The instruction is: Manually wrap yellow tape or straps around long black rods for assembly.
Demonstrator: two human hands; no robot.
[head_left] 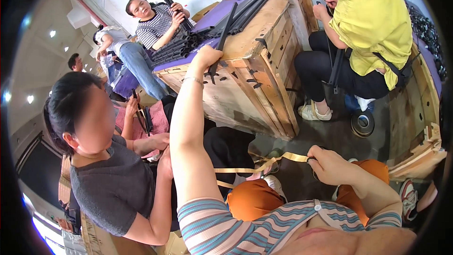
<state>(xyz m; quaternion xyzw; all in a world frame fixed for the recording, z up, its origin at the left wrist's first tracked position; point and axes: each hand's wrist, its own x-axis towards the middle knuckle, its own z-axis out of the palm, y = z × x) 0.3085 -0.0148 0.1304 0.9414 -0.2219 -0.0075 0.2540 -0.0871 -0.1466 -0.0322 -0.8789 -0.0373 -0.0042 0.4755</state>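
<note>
My left hand (207,57) reaches out to the corner of the wooden crate table, its fingers closed round a long flat black strip (228,27). The strip's lower end hangs past the crate's edge. In front of my lap, my right hand (330,164) is closed on a pale yellow tape (293,157). The tape runs slackly leftward over my orange-clad knee (252,199). A small dark bit shows at my right fingertips, too small to name.
More black strips (247,13) and a stack of short black pieces (175,49) lie on the purple-covered crate (245,99). A person in grey (115,184) sits close at left; one in yellow (375,23) sits at right. A tape roll (362,123) lies on the floor.
</note>
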